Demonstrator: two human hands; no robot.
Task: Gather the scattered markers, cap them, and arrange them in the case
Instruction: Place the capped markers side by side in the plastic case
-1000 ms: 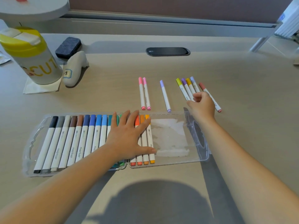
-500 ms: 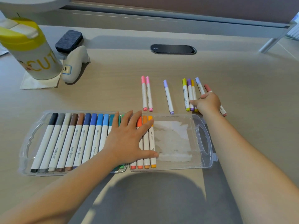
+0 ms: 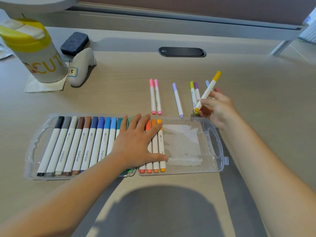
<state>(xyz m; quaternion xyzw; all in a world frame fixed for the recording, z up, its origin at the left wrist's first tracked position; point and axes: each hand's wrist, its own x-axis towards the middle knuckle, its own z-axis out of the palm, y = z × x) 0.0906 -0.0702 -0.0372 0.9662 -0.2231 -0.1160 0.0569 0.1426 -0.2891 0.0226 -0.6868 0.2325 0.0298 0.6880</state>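
Note:
A clear plastic case [image 3: 214, 161] lies on the desk, its left and middle filled with a row of capped markers [image 3: 89, 144] from black through blues to orange. My left hand [image 3: 136, 144] lies flat on the middle markers, fingers spread. My right hand [image 3: 218, 108] pinches a yellow marker [image 3: 207, 90], lifted off the desk and tilted up to the right. On the desk behind the case lie two pink markers [image 3: 155, 96], a lilac marker [image 3: 177, 100], a lime marker [image 3: 192, 95] and a purple marker [image 3: 197, 91]. A pale blue marker [image 3: 207, 83] shows behind the yellow one.
A yellow-lidded bottle [image 3: 34, 50] stands on a napkin at the back left, next to a white figurine [image 3: 80, 69] and a dark eraser [image 3: 74, 43]. A black cable grommet [image 3: 182, 52] sits in the desk at the back. The case's right end holds only white paper.
My right hand has picked the yellow marker out of the group on the desk and raised it. My left hand has stayed on the markers in the case.

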